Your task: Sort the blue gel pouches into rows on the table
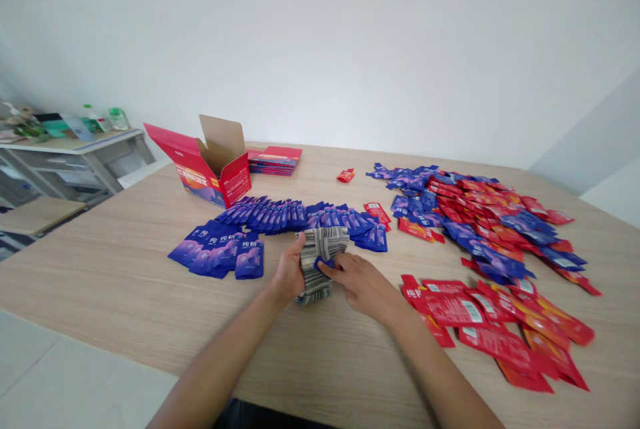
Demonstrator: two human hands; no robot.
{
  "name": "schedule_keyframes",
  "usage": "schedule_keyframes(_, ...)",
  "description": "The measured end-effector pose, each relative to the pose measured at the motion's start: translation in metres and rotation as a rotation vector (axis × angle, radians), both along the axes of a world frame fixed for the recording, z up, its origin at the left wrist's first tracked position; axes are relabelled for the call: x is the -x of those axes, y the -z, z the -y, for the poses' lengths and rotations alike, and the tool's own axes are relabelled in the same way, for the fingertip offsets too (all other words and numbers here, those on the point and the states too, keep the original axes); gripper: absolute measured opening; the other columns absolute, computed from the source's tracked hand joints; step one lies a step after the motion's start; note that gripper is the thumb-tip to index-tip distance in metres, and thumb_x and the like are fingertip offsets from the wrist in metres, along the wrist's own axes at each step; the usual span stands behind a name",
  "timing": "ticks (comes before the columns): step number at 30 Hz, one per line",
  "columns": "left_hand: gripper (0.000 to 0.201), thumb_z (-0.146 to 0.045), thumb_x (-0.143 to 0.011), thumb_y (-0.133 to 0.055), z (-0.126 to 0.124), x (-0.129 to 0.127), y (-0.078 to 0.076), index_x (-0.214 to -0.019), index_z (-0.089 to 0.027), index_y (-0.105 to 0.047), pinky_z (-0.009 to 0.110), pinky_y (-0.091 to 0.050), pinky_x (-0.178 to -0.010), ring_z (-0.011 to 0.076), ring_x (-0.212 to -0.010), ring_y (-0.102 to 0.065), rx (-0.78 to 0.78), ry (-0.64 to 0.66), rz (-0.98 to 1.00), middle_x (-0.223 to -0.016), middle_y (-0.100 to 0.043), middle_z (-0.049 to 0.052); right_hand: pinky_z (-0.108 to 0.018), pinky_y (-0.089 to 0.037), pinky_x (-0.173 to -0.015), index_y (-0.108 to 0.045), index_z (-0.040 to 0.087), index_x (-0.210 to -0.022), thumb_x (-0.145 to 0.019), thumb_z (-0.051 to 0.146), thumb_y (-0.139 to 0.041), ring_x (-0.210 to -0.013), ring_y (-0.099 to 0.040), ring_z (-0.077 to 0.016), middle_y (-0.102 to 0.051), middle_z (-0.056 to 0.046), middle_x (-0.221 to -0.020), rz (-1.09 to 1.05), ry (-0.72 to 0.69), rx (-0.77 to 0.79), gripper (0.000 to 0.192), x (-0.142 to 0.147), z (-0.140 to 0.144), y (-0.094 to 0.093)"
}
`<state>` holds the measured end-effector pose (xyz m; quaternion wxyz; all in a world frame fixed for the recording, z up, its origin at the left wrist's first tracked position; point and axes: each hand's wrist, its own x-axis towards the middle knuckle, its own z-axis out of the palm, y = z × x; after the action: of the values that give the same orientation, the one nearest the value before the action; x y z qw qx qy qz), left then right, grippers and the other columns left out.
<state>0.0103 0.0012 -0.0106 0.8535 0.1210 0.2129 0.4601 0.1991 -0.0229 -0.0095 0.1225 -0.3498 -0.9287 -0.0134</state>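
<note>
A folded grey, black and cream striped cloth (323,240) is held just above the table in front of me. My left hand (289,271) grips its left side, thumb on top. From the right, my right hand (361,282) has its fingers closed on the cloth's other side. A small dark blue piece (323,262) shows at my right fingertips; whether it belongs to the cloth cannot be made out. Just behind the cloth runs a row of overlapping blue sachets (285,215). More blue sachets (217,249) lie fanned out to the left of my hands.
An open red carton (200,172) stands at the back left, beside a stack of flat red boxes (275,159). Mixed red and blue sachets (470,205) are heaped on the right, with red sachets (493,325) nearer me. A side desk (65,143) holds bottles.
</note>
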Motion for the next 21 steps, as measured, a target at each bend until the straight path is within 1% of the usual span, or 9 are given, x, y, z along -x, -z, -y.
schedule_keyframes(3,0.055,-0.048,-0.099,-0.041,-0.005,0.007,-0.006,-0.133,-0.011,-0.062,0.051,-0.053,-0.095,0.0327,-0.1,-0.073,-0.017,-0.106,-0.003,-0.113,-0.075,0.017,-0.033,-0.052,-0.083,-0.066,0.025,-0.131,-0.084,0.002,-0.054,-0.095,-0.064,-0.0216,-0.068,-0.008,-0.103,-0.078,-0.022,0.111,0.053,-0.008,-0.004,0.0)
schedule_keyframes(5,0.055,-0.048,-0.098,-0.044,-0.007,0.011,-0.008,-0.135,-0.011,-0.061,0.051,-0.053,-0.096,0.0328,-0.101,-0.073,-0.035,-0.148,0.001,-0.114,-0.075,0.017,-0.032,-0.053,-0.083,-0.067,0.025,-0.13,-0.091,0.01,-0.052,-0.093,-0.066,-0.0201,-0.07,-0.008,-0.103,-0.254,-0.035,0.18,0.044,-0.014,-0.009,0.0)
schedule_keyframes(7,0.055,-0.049,-0.098,-0.046,-0.007,0.012,-0.008,-0.135,-0.011,-0.061,0.051,-0.053,-0.095,0.0327,-0.1,-0.073,-0.035,-0.14,0.009,-0.114,-0.075,0.017,-0.034,-0.054,-0.082,-0.069,0.024,-0.126,-0.097,0.024,-0.053,-0.09,-0.067,-0.0205,-0.072,-0.008,-0.101,-0.549,0.013,0.213,0.033,-0.018,-0.014,0.0)
schedule_keyframes(9,0.055,-0.049,-0.099,-0.044,-0.005,0.009,-0.006,-0.134,-0.01,-0.062,0.05,-0.055,-0.092,0.0322,-0.097,-0.074,-0.008,-0.105,0.0,-0.111,-0.076,0.017,-0.038,-0.056,-0.08,-0.072,0.024,-0.117,-0.094,0.04,-0.061,-0.088,-0.068,-0.0221,-0.073,-0.007,-0.098,-0.937,0.175,0.231,0.03,-0.017,-0.019,0.001)
schedule_keyframes(11,0.055,-0.048,-0.1,-0.041,-0.001,0.004,-0.003,-0.13,-0.008,-0.063,0.048,-0.057,-0.087,0.0313,-0.093,-0.075,0.027,-0.058,-0.038,-0.105,-0.077,0.018,-0.034,-0.056,-0.07,-0.072,0.023,-0.11,-0.085,0.049,-0.072,-0.075,-0.066,-0.0194,-0.072,-0.003,-0.088,-1.302,0.336,0.349,0.037,-0.012,-0.021,0.003)
schedule_keyframes(13,0.055,-0.048,-0.1,-0.041,0.004,-0.003,-0.001,-0.126,-0.007,-0.066,0.044,-0.059,-0.083,0.03,-0.088,-0.076,0.042,-0.008,-0.094,-0.1,-0.078,0.018,-0.028,-0.053,-0.061,-0.072,0.022,-0.104,-0.077,0.052,-0.079,-0.063,-0.061,-0.0149,-0.069,0.0,-0.079,-1.545,0.381,0.528,0.041,-0.004,-0.023,0.006)
schedule_keyframes(15,0.054,-0.048,-0.1,-0.042,0.009,-0.009,0.0,-0.123,-0.006,-0.067,0.04,-0.06,-0.079,0.0283,-0.085,-0.076,0.029,0.021,-0.136,-0.097,-0.078,0.017,-0.026,-0.051,-0.059,-0.072,0.022,-0.098,-0.07,0.051,-0.084,-0.061,-0.058,-0.0131,-0.068,0.001,-0.076,-1.637,0.372,0.621,0.042,0.002,-0.025,0.009)
schedule_keyframes(16,0.053,-0.047,-0.1,-0.042,0.01,-0.012,0.0,-0.121,-0.006,-0.068,0.038,-0.06,-0.077,0.0274,-0.084,-0.076,0.021,0.026,-0.149,-0.095,-0.078,0.017,-0.025,-0.05,-0.059,-0.073,0.022,-0.095,-0.068,0.05,-0.086,-0.061,-0.058,-0.013,-0.069,0.001,-0.076,-1.646,0.371,0.625,0.042,0.003,-0.026,0.01)
schedule_keyframes(21,0.049,-0.043,-0.101,-0.043,0.013,-0.02,0.002,-0.118,-0.006,-0.069,0.034,-0.06,-0.074,0.0257,-0.083,-0.076,0.017,0.056,-0.159,-0.091,-0.079,0.015,-0.025,-0.048,-0.058,-0.073,0.023,-0.088,-0.062,0.05,-0.089,-0.063,-0.057,-0.014,-0.068,0.001,-0.073,-1.635,0.398,0.544,0.04,0.003,-0.03,0.012)
